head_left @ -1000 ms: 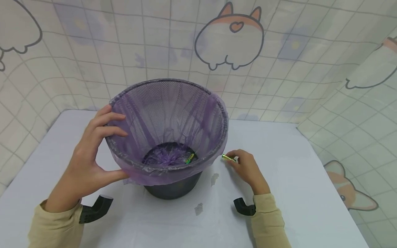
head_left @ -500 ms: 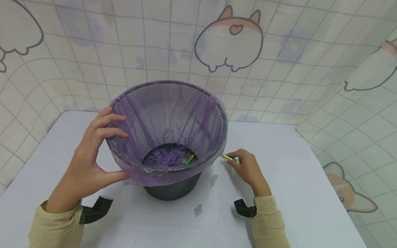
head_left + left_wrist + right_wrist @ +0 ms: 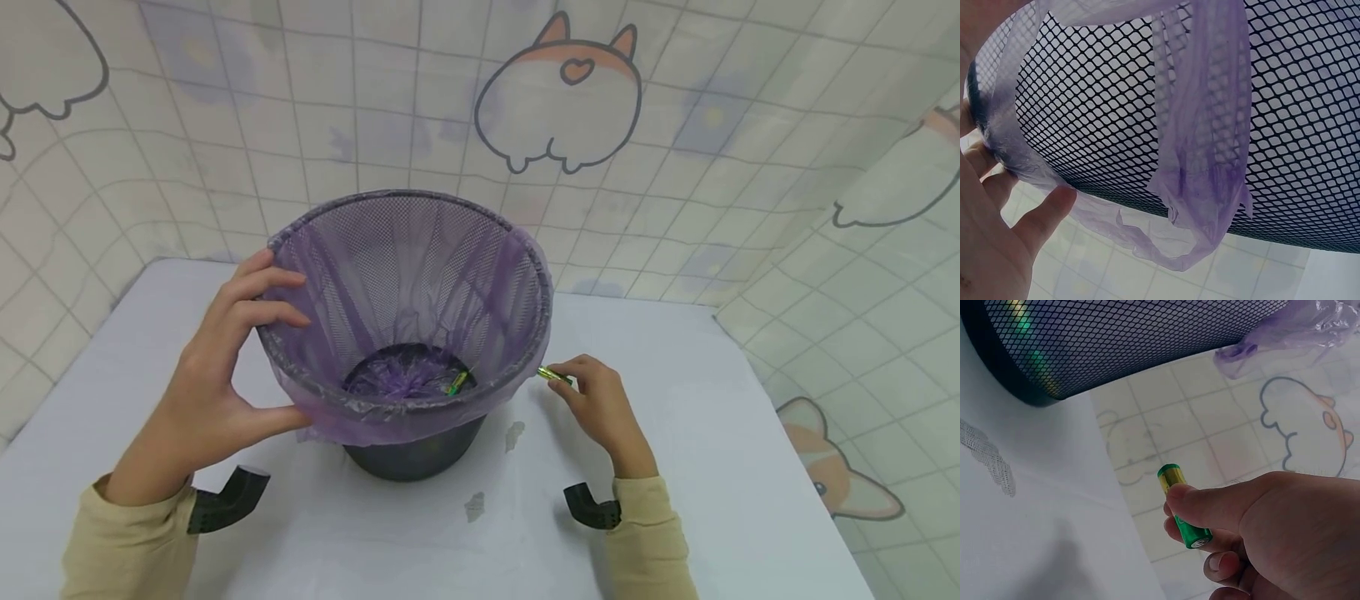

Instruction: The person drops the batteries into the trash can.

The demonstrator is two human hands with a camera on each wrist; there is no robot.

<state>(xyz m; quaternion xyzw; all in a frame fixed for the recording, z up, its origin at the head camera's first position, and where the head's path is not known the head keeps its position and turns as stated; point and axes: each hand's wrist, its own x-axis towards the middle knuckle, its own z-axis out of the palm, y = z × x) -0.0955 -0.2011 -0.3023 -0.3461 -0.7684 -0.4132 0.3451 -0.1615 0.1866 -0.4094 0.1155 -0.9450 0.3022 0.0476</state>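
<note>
A black mesh wastebasket (image 3: 414, 457) lined with a purple plastic bag (image 3: 517, 275) stands on the white table, its mouth tilted toward me. My left hand (image 3: 206, 375) grips its left rim, fingers over the inside and thumb under the bag's folded edge. In the left wrist view the bag's loose hem (image 3: 1204, 187) hangs over the mesh. Between thumb and fingers, my right hand (image 3: 600, 408) pinches a green and gold battery (image 3: 1191, 532), just right of the basket and outside it. A similar battery (image 3: 457, 383) lies inside on the basket's bottom.
Two small grey patches (image 3: 513, 436) mark the white tabletop (image 3: 720, 467) in front of the basket. A tiled-pattern curtain (image 3: 420, 108) with cartoon dogs rises behind and to the right. Black wrist mounts (image 3: 228, 500) sit on both sleeves.
The head view has shifted slightly. My right hand keeps its pinch on the battery, whose tip now shows right at the bag's edge. My left hand stays on the rim.
</note>
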